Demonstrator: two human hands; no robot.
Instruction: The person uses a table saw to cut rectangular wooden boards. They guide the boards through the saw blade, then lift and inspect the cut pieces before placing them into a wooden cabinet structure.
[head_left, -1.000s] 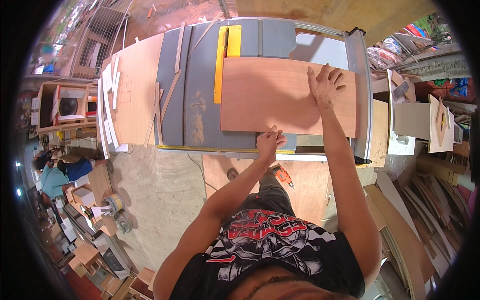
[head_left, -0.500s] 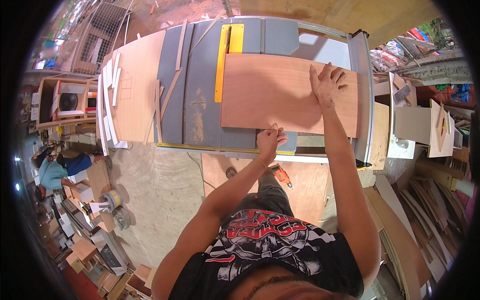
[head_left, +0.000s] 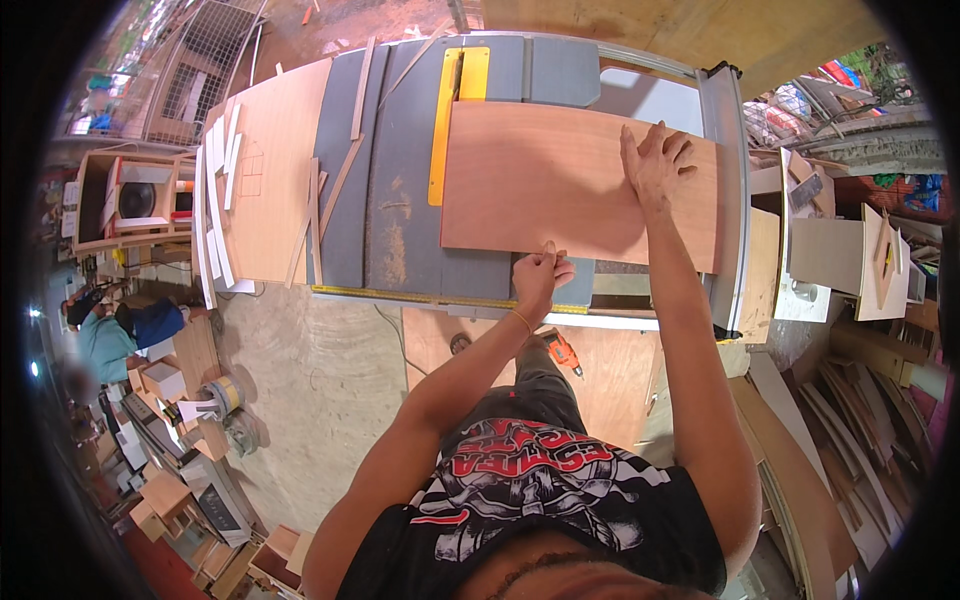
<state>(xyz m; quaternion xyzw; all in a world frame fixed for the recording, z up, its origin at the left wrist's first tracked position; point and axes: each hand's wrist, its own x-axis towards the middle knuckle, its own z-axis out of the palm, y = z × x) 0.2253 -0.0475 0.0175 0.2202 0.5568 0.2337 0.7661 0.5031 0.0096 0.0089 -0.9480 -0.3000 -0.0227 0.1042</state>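
Sitting farther forward now, wooden board (head_left: 550,170), left grip (head_left: 540,278) pinching edge, right grip (head_left: 657,167) splayed

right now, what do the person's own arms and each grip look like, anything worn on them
Both arms are bare below short black sleeves of a shirt printed in red and white. The left grip is ungloved, with a thin yellowish band at the wrist. The right grip is ungloved too, with no band visible.

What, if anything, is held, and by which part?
Left hand pinches the reddish rectangular wooden panel at its near edge; right hand lies spread on top.
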